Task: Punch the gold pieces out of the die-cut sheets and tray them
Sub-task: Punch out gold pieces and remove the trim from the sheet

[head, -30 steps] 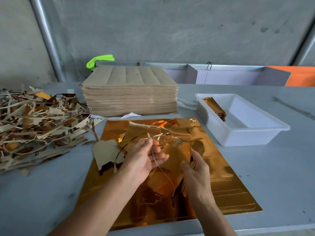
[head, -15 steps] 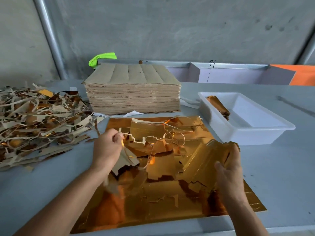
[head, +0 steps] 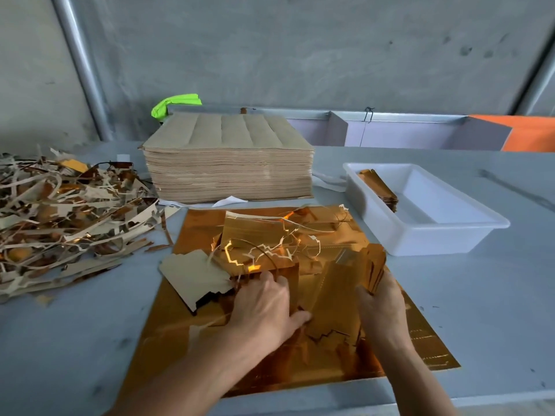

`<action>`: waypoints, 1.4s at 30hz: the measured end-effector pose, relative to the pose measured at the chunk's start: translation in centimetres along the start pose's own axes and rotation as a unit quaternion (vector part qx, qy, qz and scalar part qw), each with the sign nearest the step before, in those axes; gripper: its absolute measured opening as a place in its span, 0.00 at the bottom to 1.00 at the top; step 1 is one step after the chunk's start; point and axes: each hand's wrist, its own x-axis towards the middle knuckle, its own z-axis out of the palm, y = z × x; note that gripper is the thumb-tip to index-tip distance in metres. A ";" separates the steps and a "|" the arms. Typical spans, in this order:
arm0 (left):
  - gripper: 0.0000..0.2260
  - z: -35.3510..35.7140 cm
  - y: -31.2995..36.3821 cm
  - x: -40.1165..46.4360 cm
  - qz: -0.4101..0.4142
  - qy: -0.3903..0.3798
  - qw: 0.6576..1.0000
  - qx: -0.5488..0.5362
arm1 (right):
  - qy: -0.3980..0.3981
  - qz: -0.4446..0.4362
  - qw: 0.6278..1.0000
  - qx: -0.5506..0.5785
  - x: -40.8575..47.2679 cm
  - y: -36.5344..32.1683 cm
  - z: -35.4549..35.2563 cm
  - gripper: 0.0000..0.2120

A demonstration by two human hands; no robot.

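A large gold die-cut sheet (head: 417, 343) lies flat on the grey table in front of me. On it sit loose gold pieces and thin torn offcut strips (head: 270, 250). My left hand (head: 264, 307) rests palm down on the pieces at the sheet's middle, fingers curled over a gold piece (head: 288, 274). My right hand (head: 381, 307) grips a small stack of punched gold pieces (head: 369, 268), held on edge. One piece (head: 192, 274) lies brown side up at the sheet's left edge. A white tray (head: 450, 238) at the right holds a short stack of gold pieces (head: 378, 187).
A tall stack of brown-backed sheets (head: 228, 163) stands behind the gold sheet. A big heap of waste strips (head: 60, 217) covers the table's left. A green cloth (head: 174, 103) and grey dividers (head: 390, 127) line the back wall. The table's front edge runs just below the sheet.
My left hand has come down from the sheet's left side onto the pieces at the middle. My right hand has drawn its gold stack inward and stood it more upright.
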 end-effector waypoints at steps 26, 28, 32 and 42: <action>0.23 -1.9 -0.1 -2.2 0.190 0.131 0.962 -0.146 | -0.054 0.114 0.958 0.259 -2.7 -2.0 1.5 0.08; 0.38 -1.7 -2.2 -1.6 0.116 0.078 0.989 -0.043 | -0.024 0.087 0.973 0.213 -1.7 -2.1 0.3 0.09; 0.30 -1.6 -5.7 -0.7 0.028 -0.021 0.999 0.041 | 0.008 0.069 0.983 0.168 -0.5 -2.4 -1.6 0.10; 0.02 -4.4 -12.7 3.1 -0.116 0.089 0.945 -0.292 | 0.002 0.134 0.972 0.196 -0.1 -2.1 -2.5 0.06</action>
